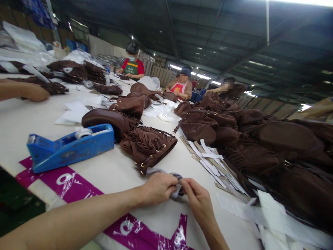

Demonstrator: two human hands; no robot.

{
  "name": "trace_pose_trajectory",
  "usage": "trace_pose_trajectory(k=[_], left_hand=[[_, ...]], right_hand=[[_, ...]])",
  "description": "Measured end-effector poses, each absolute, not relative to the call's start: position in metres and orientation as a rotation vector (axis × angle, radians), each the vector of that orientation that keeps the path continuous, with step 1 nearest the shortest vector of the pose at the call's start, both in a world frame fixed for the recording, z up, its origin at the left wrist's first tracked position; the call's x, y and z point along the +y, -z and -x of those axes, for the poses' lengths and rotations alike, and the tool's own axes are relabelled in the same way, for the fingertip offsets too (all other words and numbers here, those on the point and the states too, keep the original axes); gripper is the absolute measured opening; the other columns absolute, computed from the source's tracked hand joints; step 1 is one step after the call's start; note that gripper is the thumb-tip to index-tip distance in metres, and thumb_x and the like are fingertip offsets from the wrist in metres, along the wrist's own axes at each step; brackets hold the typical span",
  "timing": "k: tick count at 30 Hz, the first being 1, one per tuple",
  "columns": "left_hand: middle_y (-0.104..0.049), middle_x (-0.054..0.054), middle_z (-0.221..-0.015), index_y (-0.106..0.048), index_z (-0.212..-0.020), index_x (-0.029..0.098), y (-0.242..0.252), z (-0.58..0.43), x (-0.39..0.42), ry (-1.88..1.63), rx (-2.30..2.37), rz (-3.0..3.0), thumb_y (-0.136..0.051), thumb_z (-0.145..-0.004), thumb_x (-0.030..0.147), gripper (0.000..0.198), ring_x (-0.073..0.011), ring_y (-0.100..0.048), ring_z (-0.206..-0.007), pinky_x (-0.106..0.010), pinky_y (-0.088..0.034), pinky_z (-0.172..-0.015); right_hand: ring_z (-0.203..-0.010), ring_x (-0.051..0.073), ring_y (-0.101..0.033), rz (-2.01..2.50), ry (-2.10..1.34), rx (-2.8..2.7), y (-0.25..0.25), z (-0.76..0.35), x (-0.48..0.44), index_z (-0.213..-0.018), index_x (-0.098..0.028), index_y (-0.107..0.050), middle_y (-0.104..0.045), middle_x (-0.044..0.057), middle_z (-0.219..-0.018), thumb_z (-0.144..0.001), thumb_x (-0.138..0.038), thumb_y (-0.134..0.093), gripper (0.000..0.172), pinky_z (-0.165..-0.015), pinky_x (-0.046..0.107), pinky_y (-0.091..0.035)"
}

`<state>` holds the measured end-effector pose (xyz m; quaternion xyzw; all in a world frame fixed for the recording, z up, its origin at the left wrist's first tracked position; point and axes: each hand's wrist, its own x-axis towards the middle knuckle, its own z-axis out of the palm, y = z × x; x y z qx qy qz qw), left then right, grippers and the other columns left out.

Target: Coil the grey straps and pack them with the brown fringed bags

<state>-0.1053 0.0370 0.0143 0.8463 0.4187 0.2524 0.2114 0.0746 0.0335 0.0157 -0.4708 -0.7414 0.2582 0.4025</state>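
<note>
My left hand (pixel 159 188) is closed around a bag strap (pixel 179 190) covered in pale grey wrapping, above the table's near side. Thumb and fingers of my right hand (pixel 197 197) pinch the same strap just to the right, so both hands almost touch. The small part between the fingertips is too blurred to make out. Just beyond my hands a dark brown fringed drawstring bag (pixel 148 146) lies on its side, its gold eyelets toward me. The wrapping runs back toward that bag's opening. A blue tape dispenser (pixel 71 147) with a tape roll stands to the left.
Brown bags (pixel 275 149) are heaped on the right, beside paper and card strips (pixel 215 165). Purple printed tape (pixel 70 184) lies along the near edge of the white table (pixel 125 184). A co-worker's hand (pixel 36 92) reaches in at left; several people work farther back.
</note>
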Motion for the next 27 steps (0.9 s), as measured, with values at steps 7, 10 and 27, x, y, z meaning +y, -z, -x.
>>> trace_pose_trajectory(k=[7,10,27], left_hand=[[-0.058,0.001,-0.077,-0.056,-0.076,0.018,-0.008,0.105,0.036,-0.748,1.19,-2.343,-0.053,-0.087,0.016,0.012,-0.014,-0.052,-0.072,-0.025,-0.034,-0.065],[-0.059,0.0,-0.079,-0.056,-0.077,0.018,-0.007,0.106,0.037,-0.737,1.175,-2.348,-0.052,-0.089,0.017,0.013,-0.0145,-0.052,-0.074,-0.025,-0.035,-0.067],[-0.065,-0.002,-0.084,-0.063,-0.083,0.017,-0.009,0.105,0.033,-0.808,1.151,-2.266,-0.057,-0.077,0.014,0.009,-0.0177,-0.058,-0.08,-0.025,-0.039,-0.071]], right_hand=[[-0.069,0.015,-0.055,1.122,-0.792,-2.01,-0.007,-0.082,0.028,-0.101,-0.021,-0.063,-0.059,-0.002,-0.077,-0.073,-0.024,-0.069,0.028,-0.064,0.024,-0.048],[-0.068,0.014,-0.053,1.119,-0.631,-2.06,-0.005,-0.078,0.026,-0.086,-0.021,-0.062,-0.057,-0.003,-0.073,-0.076,-0.023,-0.068,0.012,-0.063,0.024,-0.044],[-0.069,0.017,-0.059,1.076,-0.633,-1.956,-0.006,-0.072,0.024,-0.079,-0.021,-0.064,-0.064,0.001,-0.073,-0.086,-0.024,-0.056,0.011,-0.065,0.026,-0.048]])
